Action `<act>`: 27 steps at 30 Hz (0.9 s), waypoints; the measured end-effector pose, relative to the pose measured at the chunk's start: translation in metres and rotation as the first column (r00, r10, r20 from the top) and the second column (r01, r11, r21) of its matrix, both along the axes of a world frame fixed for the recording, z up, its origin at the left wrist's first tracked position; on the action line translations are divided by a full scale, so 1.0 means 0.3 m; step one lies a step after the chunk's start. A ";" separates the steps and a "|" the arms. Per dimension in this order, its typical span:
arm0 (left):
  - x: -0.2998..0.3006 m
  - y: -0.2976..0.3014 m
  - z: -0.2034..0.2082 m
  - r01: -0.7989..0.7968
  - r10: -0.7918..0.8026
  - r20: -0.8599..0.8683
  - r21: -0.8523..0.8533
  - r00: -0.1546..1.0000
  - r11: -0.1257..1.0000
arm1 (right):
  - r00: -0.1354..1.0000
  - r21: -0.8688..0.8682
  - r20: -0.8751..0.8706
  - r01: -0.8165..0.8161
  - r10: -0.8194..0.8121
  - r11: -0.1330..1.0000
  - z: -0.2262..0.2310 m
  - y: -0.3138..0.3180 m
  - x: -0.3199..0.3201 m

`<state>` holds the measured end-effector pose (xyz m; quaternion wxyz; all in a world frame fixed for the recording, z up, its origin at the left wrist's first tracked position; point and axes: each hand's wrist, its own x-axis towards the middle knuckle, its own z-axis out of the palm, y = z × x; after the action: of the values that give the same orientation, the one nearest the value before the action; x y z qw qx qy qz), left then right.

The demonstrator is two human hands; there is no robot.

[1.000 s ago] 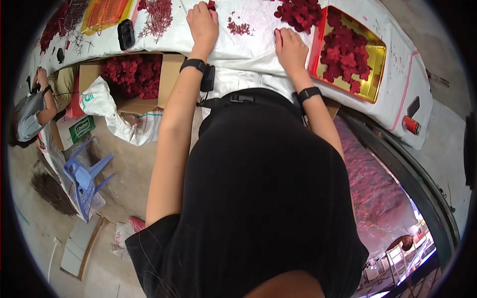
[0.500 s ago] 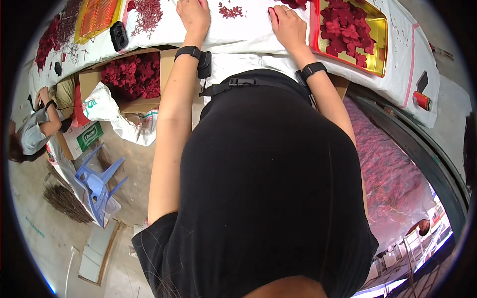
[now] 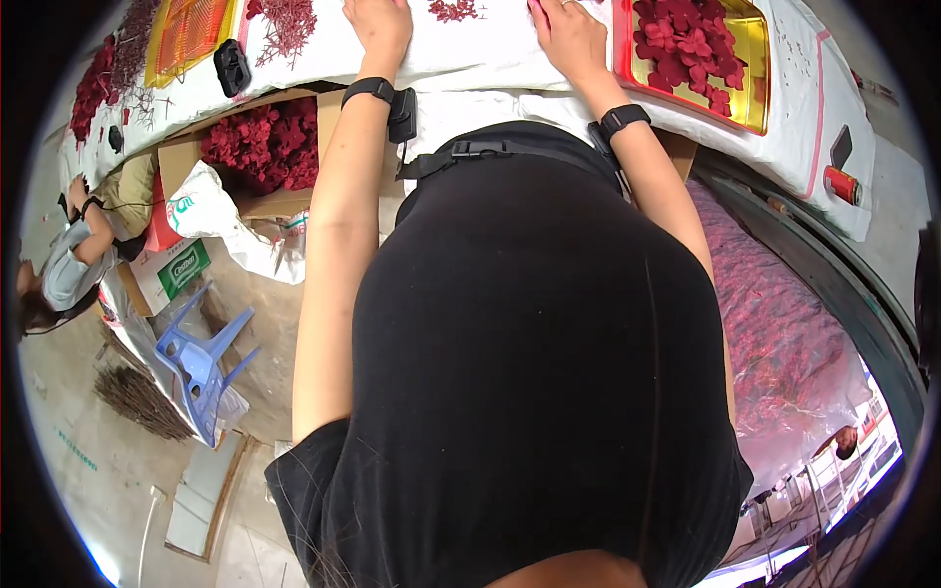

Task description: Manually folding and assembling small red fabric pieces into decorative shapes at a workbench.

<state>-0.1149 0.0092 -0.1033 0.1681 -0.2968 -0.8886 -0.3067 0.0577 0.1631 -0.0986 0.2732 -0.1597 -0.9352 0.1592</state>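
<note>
My left hand [image 3: 380,31] is at the far edge of view, over the white-covered table [image 3: 461,59]. Its fingertips are cut off by the top of the picture. My right hand [image 3: 572,41] lies over the table on the other side, its thumb bent down; the ends of its fingers are also cut off. What either hand holds, if anything, does not show. Between them lies a small scatter of dark red bits [image 3: 455,10]. Close to my right hand stands a red-rimmed, gold-lined tray [image 3: 753,78] with dark red fabric flower petals [image 3: 686,44].
Reddish stems [image 3: 284,29], a yellow tray [image 3: 162,59] and a black object [image 3: 231,69] lie to the left. Below is a box of red petals [image 3: 265,142]. A blue stool [image 3: 201,358] lies tipped; another person [image 3: 74,260] is at far left. A red can [image 3: 841,184] stands right.
Both my hands have moved slightly farther up, so more of their fingers leave the picture. The tray and the table things keep their places.
</note>
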 end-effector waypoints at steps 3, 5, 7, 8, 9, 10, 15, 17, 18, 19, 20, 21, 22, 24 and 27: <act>-0.001 -0.002 -0.004 0.008 -0.008 -0.015 0.002 1.000 1.000 | 1.000 -0.007 -0.003 0.000 0.000 1.000 0.005 -0.002 0.002; -0.006 -0.003 -0.008 0.006 -0.006 -0.015 -0.001 1.000 1.000 | 1.000 -0.012 0.013 0.003 -0.003 1.000 0.008 -0.002 0.001; -0.009 -0.005 -0.013 0.005 -0.005 -0.014 -0.003 1.000 1.000 | 1.000 -0.015 0.023 0.004 -0.004 1.000 0.006 -0.004 0.001; -0.010 -0.006 -0.015 0.004 -0.004 -0.015 -0.004 1.000 1.000 | 1.000 -0.015 0.018 0.004 -0.004 1.000 0.005 -0.004 0.002; -0.010 -0.005 -0.015 0.004 -0.004 -0.016 -0.004 1.000 1.000 | 1.000 -0.014 0.013 0.005 -0.005 1.000 0.004 -0.004 0.002; -0.011 -0.005 -0.016 0.003 -0.003 -0.017 -0.005 1.000 1.000 | 1.000 -0.014 0.008 0.005 -0.005 1.000 0.002 -0.004 0.002; -0.020 -0.013 -0.034 -0.011 0.011 0.006 -0.011 1.000 1.000 | 1.000 -0.038 0.007 -0.002 0.003 0.999 -0.021 0.001 0.003; -0.057 -0.037 -0.092 0.027 -0.031 -0.121 -0.039 0.992 0.999 | 0.998 0.069 -0.064 0.006 -0.002 0.998 -0.086 0.020 -0.002; -0.070 -0.040 -0.108 0.041 -0.051 -0.186 -0.055 0.981 0.998 | 0.995 0.121 -0.101 0.011 0.001 0.993 -0.104 0.027 -0.009; -0.082 -0.040 -0.123 0.041 -0.049 -0.193 -0.048 0.980 0.998 | 0.994 0.129 -0.108 0.012 0.002 0.992 -0.120 0.034 -0.014; -0.081 -0.046 -0.126 0.028 -0.036 -0.170 -0.047 0.985 0.998 | 0.995 0.113 -0.100 0.007 0.004 0.994 -0.120 0.029 -0.013; -0.080 -0.052 -0.126 0.015 -0.022 -0.148 -0.045 0.989 0.999 | 0.996 0.097 -0.093 0.001 0.008 0.995 -0.119 0.023 -0.011; -0.077 -0.058 -0.125 0.001 -0.006 -0.127 -0.043 0.992 0.999 | 0.996 0.083 -0.087 -0.005 0.012 0.997 -0.114 0.016 -0.008; -0.055 -0.048 -0.124 0.010 -0.013 -0.099 -0.029 0.995 1.000 | 0.998 0.072 -0.066 -0.001 0.006 0.997 -0.108 0.017 0.011; -0.036 -0.059 -0.104 0.010 -0.011 -0.057 -0.018 0.998 1.000 | 0.999 0.036 -0.036 -0.010 0.012 0.999 -0.097 0.001 0.018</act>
<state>-0.1258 -0.0087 -0.1346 0.1894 -0.3116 -0.8845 -0.2911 0.0632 0.1634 -0.1277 0.2919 -0.1466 -0.9337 0.1466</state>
